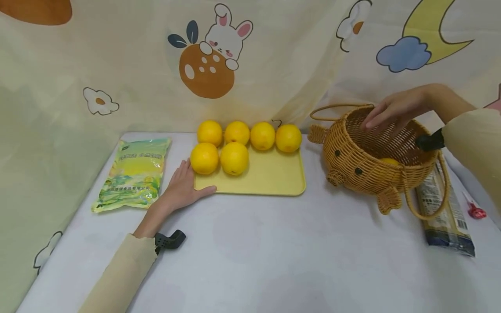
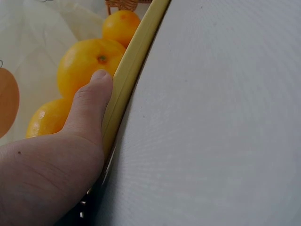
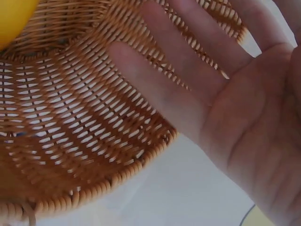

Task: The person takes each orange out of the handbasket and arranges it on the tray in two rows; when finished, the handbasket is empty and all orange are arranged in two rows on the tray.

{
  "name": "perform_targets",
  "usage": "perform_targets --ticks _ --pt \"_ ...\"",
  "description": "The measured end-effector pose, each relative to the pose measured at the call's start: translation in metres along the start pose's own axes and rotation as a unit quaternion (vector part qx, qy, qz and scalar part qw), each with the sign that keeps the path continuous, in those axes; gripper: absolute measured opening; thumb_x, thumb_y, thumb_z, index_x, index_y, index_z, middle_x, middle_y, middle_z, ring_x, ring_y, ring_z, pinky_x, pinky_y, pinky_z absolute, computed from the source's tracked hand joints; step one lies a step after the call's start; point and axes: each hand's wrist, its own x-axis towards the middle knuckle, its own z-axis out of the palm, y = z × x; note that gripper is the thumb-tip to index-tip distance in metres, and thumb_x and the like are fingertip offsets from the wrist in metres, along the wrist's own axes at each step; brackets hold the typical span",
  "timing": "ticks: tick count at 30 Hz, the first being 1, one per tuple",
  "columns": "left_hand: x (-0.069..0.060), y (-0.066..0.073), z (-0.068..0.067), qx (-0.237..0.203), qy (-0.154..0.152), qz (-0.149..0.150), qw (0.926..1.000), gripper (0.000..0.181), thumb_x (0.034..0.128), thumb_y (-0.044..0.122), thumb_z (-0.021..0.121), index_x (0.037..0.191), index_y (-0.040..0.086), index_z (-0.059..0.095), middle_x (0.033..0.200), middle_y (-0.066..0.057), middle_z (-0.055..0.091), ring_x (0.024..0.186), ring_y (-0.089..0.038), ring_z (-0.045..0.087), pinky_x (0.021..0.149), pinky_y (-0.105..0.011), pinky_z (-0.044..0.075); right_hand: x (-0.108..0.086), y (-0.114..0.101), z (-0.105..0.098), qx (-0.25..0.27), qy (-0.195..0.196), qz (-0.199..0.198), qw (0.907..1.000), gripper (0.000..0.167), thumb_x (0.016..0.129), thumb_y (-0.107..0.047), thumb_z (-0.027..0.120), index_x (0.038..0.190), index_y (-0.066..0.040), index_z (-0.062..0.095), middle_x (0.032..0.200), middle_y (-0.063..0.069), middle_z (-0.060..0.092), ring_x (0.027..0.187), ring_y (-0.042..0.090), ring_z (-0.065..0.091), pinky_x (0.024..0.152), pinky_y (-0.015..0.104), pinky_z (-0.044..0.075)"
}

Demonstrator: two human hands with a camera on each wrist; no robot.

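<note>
A pale yellow tray bears several yellow-orange oranges, a row at the back and two in front on the left. My left hand lies at the tray's left corner with its fingers straight along the side and the thumb by the front rim. In the left wrist view the thumb lies along the rim beside the fruit. My right hand hangs over the mouth of a wicker basket with an animal face, fingers spread and holding nothing. One orange sits inside the basket, partly hidden by its wall.
A green and yellow packet lies left of the tray. Another packet lies partly under the basket at the right, with a red wrapped candy beside it. A printed cloth hangs behind the table.
</note>
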Motion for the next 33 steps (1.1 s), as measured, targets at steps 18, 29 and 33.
perform_targets --ticks 18,29,33 --pt "0.000 0.003 0.002 -0.002 0.003 0.006 1.0000 0.119 0.0804 0.074 0.056 0.156 0.006 -0.006 0.163 -0.021 -0.006 0.151 -0.039 -0.007 0.124 -0.054 0.001 0.032 0.016 0.025 0.104 -0.114 0.107 0.9822 0.074 0.099 -0.040 0.052 0.151 0.002 0.023 0.158 0.033 0.002 0.141 0.059 0.006 0.095 0.069 0.045" --pt "-0.002 0.003 0.003 0.001 0.001 0.004 1.0000 0.119 0.0807 0.073 0.057 0.156 0.005 -0.005 0.163 -0.022 -0.006 0.151 -0.040 -0.007 0.124 -0.055 0.001 0.046 0.024 0.042 0.076 -0.124 0.129 0.9810 0.071 0.094 -0.032 0.062 0.149 0.002 0.031 0.153 0.035 0.024 0.139 0.056 0.024 0.108 0.069 0.031" --pt "-0.002 0.002 0.002 0.002 0.002 0.003 1.0000 0.118 0.0809 0.073 0.057 0.156 0.005 -0.005 0.163 -0.022 -0.006 0.151 -0.040 -0.006 0.124 -0.055 0.001 0.048 0.023 0.044 0.044 -0.118 0.137 0.9826 0.070 0.092 -0.034 0.066 0.146 0.001 0.037 0.150 0.036 0.028 0.137 0.057 0.027 0.108 0.069 0.032"
